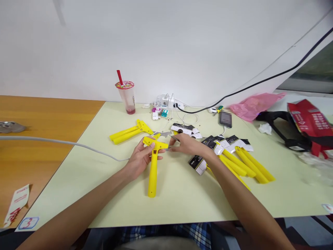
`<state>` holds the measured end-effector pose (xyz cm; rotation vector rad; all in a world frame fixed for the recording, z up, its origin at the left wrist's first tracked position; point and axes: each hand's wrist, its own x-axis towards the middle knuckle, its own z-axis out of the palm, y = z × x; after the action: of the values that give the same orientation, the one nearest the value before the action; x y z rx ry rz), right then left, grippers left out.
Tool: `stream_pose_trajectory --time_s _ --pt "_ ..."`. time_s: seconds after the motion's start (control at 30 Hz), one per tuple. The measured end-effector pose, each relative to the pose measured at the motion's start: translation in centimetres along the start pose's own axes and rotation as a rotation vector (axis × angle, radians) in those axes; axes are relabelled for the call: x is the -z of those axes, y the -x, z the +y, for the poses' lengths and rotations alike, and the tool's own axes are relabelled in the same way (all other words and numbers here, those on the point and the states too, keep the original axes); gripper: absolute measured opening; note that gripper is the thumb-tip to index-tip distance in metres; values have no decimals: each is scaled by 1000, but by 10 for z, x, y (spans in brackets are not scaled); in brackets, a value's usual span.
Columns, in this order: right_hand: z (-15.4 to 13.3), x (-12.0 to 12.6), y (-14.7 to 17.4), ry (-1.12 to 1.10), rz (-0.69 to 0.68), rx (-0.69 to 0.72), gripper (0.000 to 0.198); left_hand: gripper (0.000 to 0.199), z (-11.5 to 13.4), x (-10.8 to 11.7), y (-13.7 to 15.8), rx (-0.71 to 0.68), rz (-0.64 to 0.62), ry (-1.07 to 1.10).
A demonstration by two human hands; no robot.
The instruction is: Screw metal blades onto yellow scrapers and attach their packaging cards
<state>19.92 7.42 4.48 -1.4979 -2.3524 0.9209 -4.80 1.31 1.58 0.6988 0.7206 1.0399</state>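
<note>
My left hand (142, 158) is closed around the head of a yellow T-shaped scraper (153, 173), its long handle pointing down toward me. My right hand (183, 144) is at the scraper's right end, fingers pinched by a thin grey edge; a small dark sliver shows at its fingertips, but what it grips is mostly hidden. Behind the left hand lie more yellow scrapers (127, 133) with grey metal blades (163, 133) pointing right. Beyond the right hand is a black-and-white card package (182, 129). Under and beside my right forearm, several yellow handles (255, 166) stick out of similar cards.
A plastic cup (127, 99) with a red straw stands at the back left. Plugs and cables crowd a power strip (169, 102) by the wall. Farther right are a phone (225, 118), a pink bag (256, 106) and a red package (309, 118). A grey cable (85, 146) crosses from the left.
</note>
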Motion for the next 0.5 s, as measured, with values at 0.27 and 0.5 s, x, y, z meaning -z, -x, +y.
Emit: stream_pose_trajectory --time_s 0.27,0.5 --pt "4 14 -36 108 -331 -59 20 43 1 4 -1 19 -26 30" --pt "-9 42 -35 60 -224 67 27 37 -1 5 -2 45 -35 35"
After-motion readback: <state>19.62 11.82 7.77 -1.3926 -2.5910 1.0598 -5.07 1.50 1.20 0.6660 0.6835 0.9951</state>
